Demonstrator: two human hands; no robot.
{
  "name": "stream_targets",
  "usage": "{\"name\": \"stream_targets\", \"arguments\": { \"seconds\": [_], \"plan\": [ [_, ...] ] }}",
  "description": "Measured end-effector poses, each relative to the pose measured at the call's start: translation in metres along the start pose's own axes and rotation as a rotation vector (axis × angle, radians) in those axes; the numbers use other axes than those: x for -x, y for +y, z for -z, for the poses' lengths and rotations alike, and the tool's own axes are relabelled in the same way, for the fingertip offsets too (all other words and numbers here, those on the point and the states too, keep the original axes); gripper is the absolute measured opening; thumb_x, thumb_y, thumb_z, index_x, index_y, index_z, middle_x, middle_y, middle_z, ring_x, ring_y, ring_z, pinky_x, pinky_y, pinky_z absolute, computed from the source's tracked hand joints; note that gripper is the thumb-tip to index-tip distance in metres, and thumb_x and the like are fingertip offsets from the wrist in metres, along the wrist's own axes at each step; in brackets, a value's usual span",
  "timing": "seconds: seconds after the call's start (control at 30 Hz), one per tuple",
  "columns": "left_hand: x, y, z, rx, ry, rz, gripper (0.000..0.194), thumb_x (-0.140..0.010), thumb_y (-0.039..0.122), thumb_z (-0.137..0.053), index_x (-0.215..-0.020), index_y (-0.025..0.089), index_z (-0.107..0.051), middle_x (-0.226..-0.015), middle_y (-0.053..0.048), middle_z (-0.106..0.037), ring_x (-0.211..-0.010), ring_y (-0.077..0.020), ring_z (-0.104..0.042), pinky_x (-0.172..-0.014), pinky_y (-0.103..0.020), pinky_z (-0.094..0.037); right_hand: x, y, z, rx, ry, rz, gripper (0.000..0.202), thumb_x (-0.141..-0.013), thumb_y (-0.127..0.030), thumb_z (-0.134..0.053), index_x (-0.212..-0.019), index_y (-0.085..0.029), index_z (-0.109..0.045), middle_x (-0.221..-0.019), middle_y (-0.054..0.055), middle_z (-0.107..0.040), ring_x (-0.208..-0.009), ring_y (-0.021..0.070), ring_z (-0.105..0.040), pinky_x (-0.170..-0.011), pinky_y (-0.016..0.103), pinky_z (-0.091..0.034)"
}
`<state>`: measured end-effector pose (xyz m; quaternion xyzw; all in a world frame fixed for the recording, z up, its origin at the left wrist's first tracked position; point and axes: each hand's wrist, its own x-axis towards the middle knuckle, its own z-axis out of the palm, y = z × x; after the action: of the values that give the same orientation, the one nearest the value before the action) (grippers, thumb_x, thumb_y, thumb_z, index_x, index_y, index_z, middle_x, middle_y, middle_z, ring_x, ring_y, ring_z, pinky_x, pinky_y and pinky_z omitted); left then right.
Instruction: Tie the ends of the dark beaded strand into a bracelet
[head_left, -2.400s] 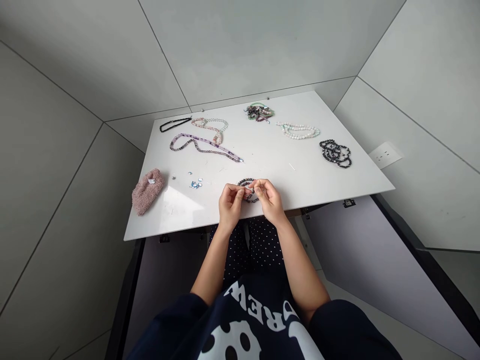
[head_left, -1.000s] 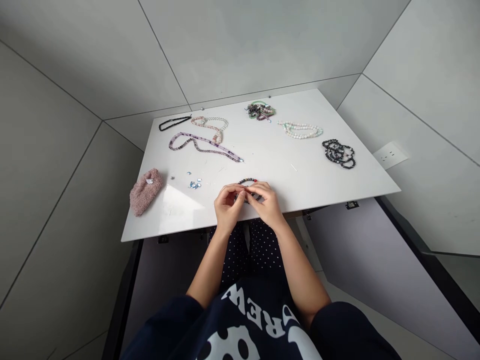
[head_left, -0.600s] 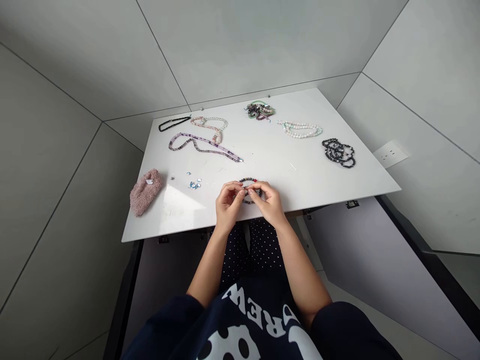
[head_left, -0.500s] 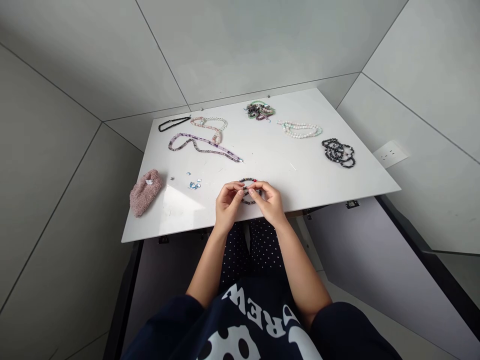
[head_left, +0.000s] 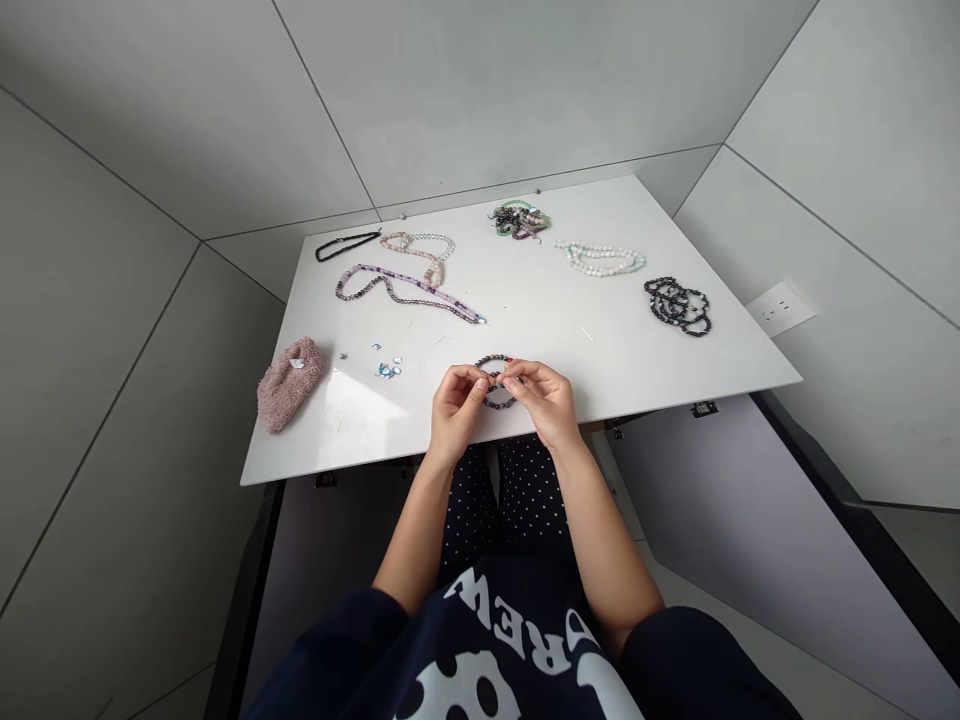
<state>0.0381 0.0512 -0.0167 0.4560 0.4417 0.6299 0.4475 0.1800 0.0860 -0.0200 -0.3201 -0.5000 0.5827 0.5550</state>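
1. The left hand (head_left: 455, 408) and right hand (head_left: 546, 400) pinch a dark beaded bracelet (head_left: 496, 381) between closed fingertips.
2. It sits near the white table (head_left: 600, 350)'s front edge, seemingly raised slightly.

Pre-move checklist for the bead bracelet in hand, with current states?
1. Both hands on the bead bracelet: ok. Left hand and right hand pinch it from either side.
2. Bracelet over the table, not past the near edge: ok.
3. Bracelet closed into a loop: cannot tell, fingers cover part of it.
4. Small blue pieces apart from the hands: ok, they lie to the left.
5. Pink fuzzy pouch on the table: ok, but close to the left edge.
6. Black bead pile apart from the hands: ok, far right.
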Motion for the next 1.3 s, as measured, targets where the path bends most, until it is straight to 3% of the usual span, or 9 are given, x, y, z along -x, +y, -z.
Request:
{"name": "stream_targets", "arguments": {
  "seconds": [0.27,0.47,0.8,0.97,1.3],
  "plan": [
    [0.0013,0.0020,-0.0020,-0.084,0.019,-0.004,0.011,-0.086,0.029,-0.073,-0.093,0.021,-0.070,-0.091,-0.003,-0.069,-0.086,-0.0127,-0.064,-0.083,-0.028,-0.051,0.0021,0.0084,-0.0023,0.186,0.079,0.066,0.013,-0.086,-0.036,-0.072,-0.093,-0.027,-0.076,-0.097,0.005,-0.074,-0.104,0.0228,-0.066,-0.098,0.043,-0.052],
    [0.0027,0.0031,-0.0038,-0.132,-0.012,-0.021,0.012,-0.087,0.028,-0.072,-0.096,0.020,-0.072,-0.096,-0.006,-0.072,-0.091,-0.0146,-0.065,-0.086,-0.030,-0.051,0.0024,0.0082,-0.0012,0.251,0.037,0.115,0.013,-0.089,-0.035,-0.069,-0.097,-0.027,-0.076,-0.100,0.005,-0.076,-0.107,0.0227,-0.065,-0.101,0.044,-0.050],
    [0.0008,0.0023,-0.0067,-0.031,0.053,0.023,0.033,-0.081,0.031,-0.079,-0.098,0.022,-0.051,-0.082,0.000,-0.068,-0.080,-0.0120,-0.065,-0.081,-0.029,-0.053,0.0026,0.0032,-0.0004,0.280,-0.002,0.090,0.015,-0.090,-0.040,-0.068,-0.093,-0.028,-0.075,-0.096,0.005,-0.072,-0.104,0.0232,-0.064,-0.099,0.044,-0.051],
    [0.0016,0.0015,-0.0060,-0.074,0.064,0.033,0.032,-0.080,0.032,-0.079,-0.105,0.020,-0.062,-0.081,-0.001,-0.070,-0.078,-0.0123,-0.066,-0.082,-0.030,-0.054,0.0031,0.0032,0.0004,0.283,-0.016,0.102,0.013,-0.091,-0.037,-0.067,-0.095,-0.028,-0.075,-0.097,0.005,-0.071,-0.103,0.0223,-0.063,-0.097,0.042,-0.050],
    [0.0037,-0.0033,-0.0079,-0.138,0.167,-0.011,0.020,-0.078,0.031,-0.081,-0.094,0.021,-0.077,-0.085,-0.004,-0.076,-0.079,-0.0150,-0.070,-0.080,-0.032,-0.059,0.0023,0.0016,0.0006,0.280,-0.046,0.099,0.014,-0.092,-0.038,-0.066,-0.097,-0.029,-0.075,-0.098,0.005,-0.072,-0.106,0.0231,-0.063,-0.099,0.044,-0.050]
  ]
}}
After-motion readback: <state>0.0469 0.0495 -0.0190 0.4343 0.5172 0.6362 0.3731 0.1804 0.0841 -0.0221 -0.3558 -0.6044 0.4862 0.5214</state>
